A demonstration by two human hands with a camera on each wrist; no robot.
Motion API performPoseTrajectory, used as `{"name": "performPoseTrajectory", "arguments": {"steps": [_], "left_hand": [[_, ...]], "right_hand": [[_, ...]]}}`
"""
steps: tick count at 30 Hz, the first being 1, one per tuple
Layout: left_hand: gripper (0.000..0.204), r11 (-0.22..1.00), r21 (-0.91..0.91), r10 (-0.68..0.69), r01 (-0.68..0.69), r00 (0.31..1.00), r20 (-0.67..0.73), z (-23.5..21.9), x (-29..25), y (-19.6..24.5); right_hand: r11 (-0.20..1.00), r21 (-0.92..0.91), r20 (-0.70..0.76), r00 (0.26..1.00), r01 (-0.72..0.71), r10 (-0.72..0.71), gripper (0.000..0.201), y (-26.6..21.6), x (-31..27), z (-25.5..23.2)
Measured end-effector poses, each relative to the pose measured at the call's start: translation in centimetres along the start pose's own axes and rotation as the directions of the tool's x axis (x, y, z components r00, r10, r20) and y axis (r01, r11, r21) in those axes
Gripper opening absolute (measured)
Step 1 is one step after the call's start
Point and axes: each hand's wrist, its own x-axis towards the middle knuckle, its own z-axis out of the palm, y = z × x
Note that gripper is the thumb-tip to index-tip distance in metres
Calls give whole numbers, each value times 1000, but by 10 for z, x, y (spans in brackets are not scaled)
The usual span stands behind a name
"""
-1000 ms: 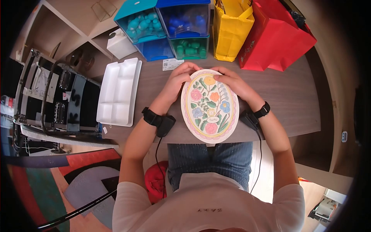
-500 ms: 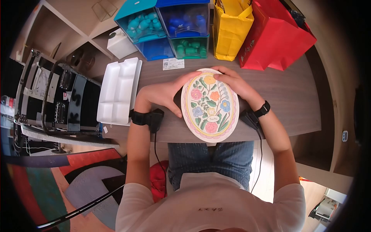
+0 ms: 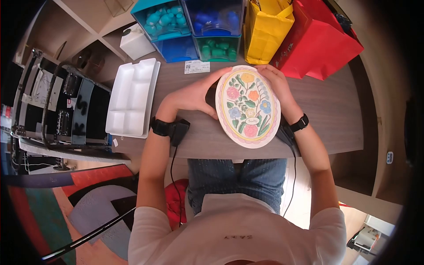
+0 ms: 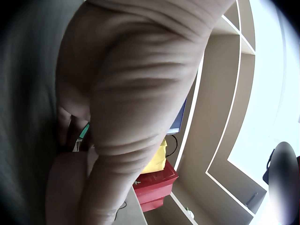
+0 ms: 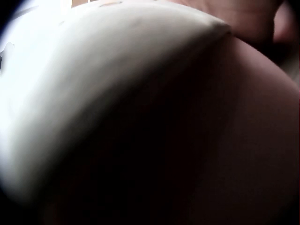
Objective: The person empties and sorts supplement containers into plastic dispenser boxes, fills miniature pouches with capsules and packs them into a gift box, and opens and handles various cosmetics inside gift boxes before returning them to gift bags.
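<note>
– Start with the oval floral plaque [image 3: 250,99]: placed where?
– Find it on or above the middle of the tabletop [image 3: 327,119], with the flowered face up and the lower end near the front edge. Cannot tell whether resting there or lifted
– Held how?
– See the left hand [image 3: 192,95] spread wide in a C, with fingertips at the rim towards eleven o'clock and the thumb tip at or just beside it near nine. See the right hand [image 3: 279,86] gripping the rim at two o'clock, with the thumb out of sight
– Gain anything from the wrist views?
– Get little: on the left, mostly the creased skin of that hand; on the right, a pale surface [image 5: 108,47], too blurred to make out
– And notice what around the plaque?
– Spot a white compartment tray [image 3: 134,108] at nine o'clock, a printed slip [image 3: 197,67] at ten, and stacked plastic drawers [image 3: 176,48] at eleven, with teal pieces [image 3: 165,18], blue pieces [image 3: 210,18] and green pieces [image 3: 218,51] inside. Add a yellow bag [image 3: 267,37] between twelve and one, and a red bag [image 3: 311,46] between one and two
</note>
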Motion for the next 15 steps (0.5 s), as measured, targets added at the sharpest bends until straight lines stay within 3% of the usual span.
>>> {"name": "performPoseTrajectory", "arguments": {"steps": [7, 15], "left_hand": [[154, 996, 83, -16, 16, 1000, 4, 13, -1, 3], [154, 994, 83, 68, -66, 997, -22, 11, 4, 4]], "right_hand": [[998, 59, -7, 999, -30, 31, 26, -12, -12, 10], [996, 65, -20, 998, -56, 57, 30, -23, -20, 20]]}}
